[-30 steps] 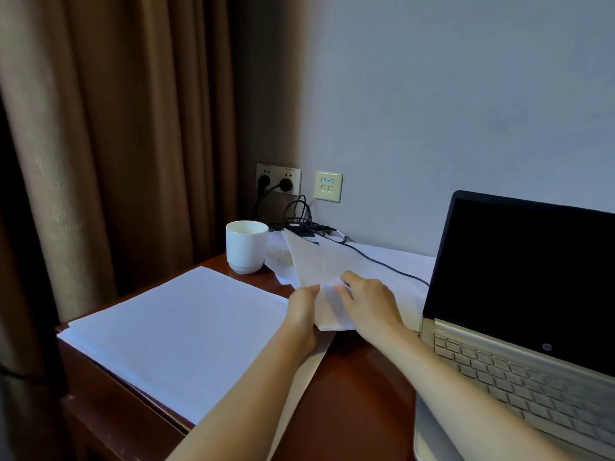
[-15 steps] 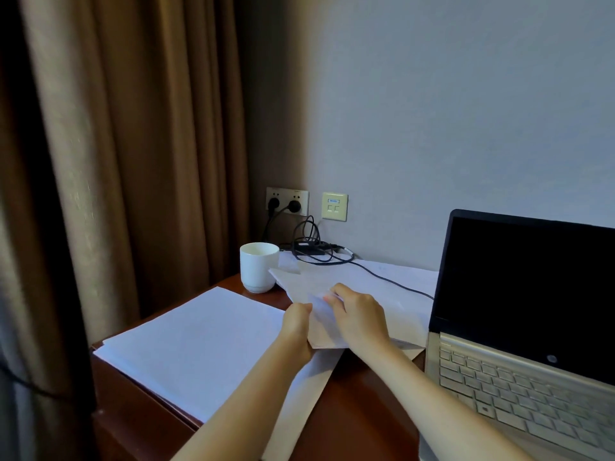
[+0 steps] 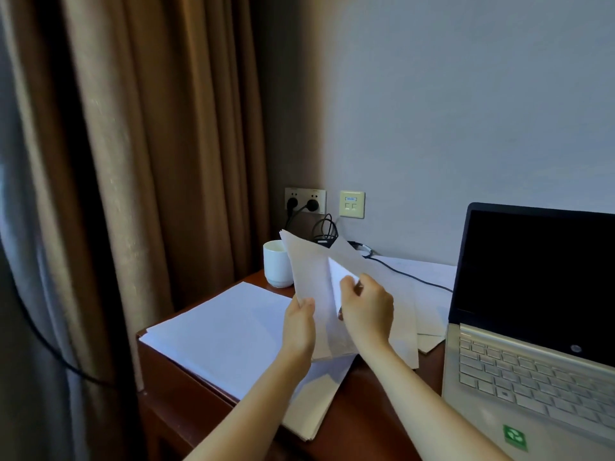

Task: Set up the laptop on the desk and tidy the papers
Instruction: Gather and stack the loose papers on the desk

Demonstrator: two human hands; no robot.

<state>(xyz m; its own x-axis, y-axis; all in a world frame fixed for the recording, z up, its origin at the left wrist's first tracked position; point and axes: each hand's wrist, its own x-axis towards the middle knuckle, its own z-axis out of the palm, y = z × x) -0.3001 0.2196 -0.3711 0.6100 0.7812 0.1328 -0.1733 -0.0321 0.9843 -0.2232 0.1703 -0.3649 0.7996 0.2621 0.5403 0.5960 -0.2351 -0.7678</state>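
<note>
Gripping upright sheets at lower edge with left hand; pinching folded inner sheet with right hand. Above bench, beside open laptop, screen dark.

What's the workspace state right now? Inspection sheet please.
Surface: wooden desk, bare wood showing at the front.
Job's things: laptop open at the right, screen dark; paper stack flat at the left; held sheets up off the desk, fanned apart; loose sheets lying beside the laptop.
Clutter: white mug behind the stack.
Grips: left hand grips the held sheets' lower left edge; right hand pinches a sheet on their right side.
Cables: black cable runs over the loose sheets toward the laptop; two plugs in the wall socket.
Surroundings: brown curtain left, plain wall behind.
</note>
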